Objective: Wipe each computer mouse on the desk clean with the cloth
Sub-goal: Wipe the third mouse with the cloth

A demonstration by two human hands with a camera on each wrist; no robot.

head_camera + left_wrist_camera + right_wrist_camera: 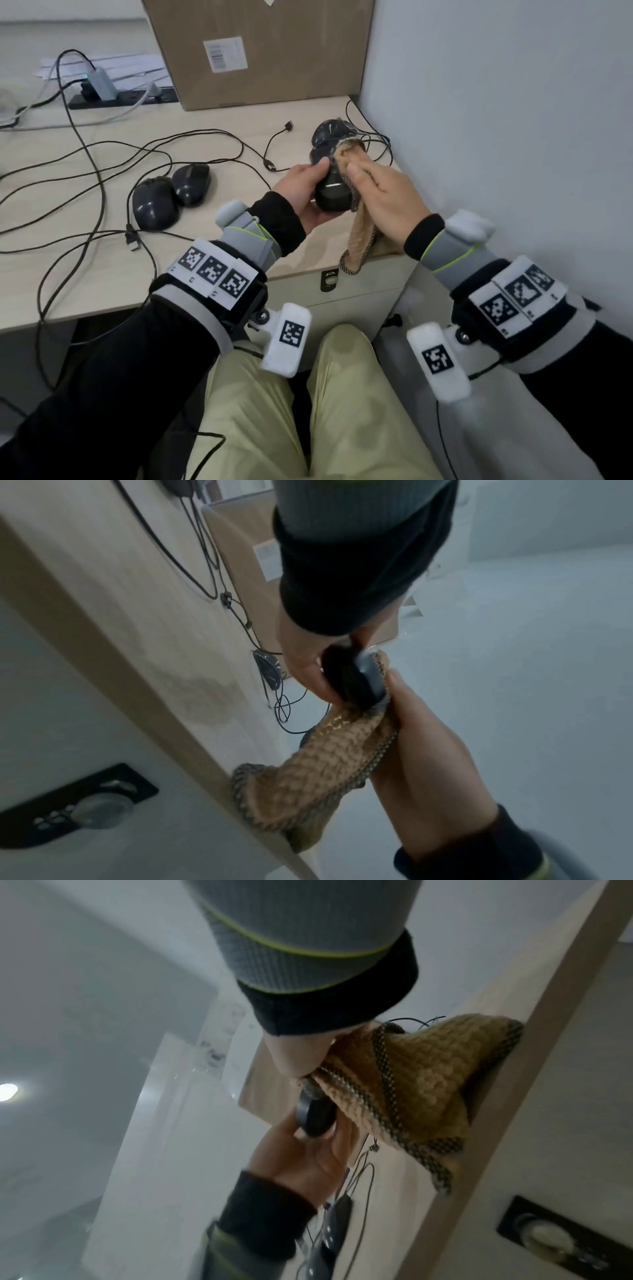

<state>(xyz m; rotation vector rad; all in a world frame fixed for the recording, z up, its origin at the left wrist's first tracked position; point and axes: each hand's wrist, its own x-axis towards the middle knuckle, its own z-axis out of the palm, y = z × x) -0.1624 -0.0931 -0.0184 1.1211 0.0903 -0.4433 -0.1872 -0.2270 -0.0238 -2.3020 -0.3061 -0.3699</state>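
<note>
My left hand (308, 186) grips a black mouse (334, 193) from below, lifted above the desk (212, 260) near its right end. My right hand (375, 186) holds a tan knitted cloth (359, 245) and presses it against the mouse's right side, the loose end hanging to the desk edge. In the left wrist view, the cloth (329, 764) wraps under the mouse (349, 680). The right wrist view shows the cloth (421, 1085) bunched in my palm beside the mouse (315, 1118). A third mouse (329, 135) lies just behind, and two more mice (156, 205) (191, 183) sit to the left.
Black cables (102, 161) loop across the desk. A cardboard box (260, 51) stands at the back, with a power strip (116, 99) to its left. A wall (496, 120) closes the right side. A drawer lock (329, 279) sits below the desk edge.
</note>
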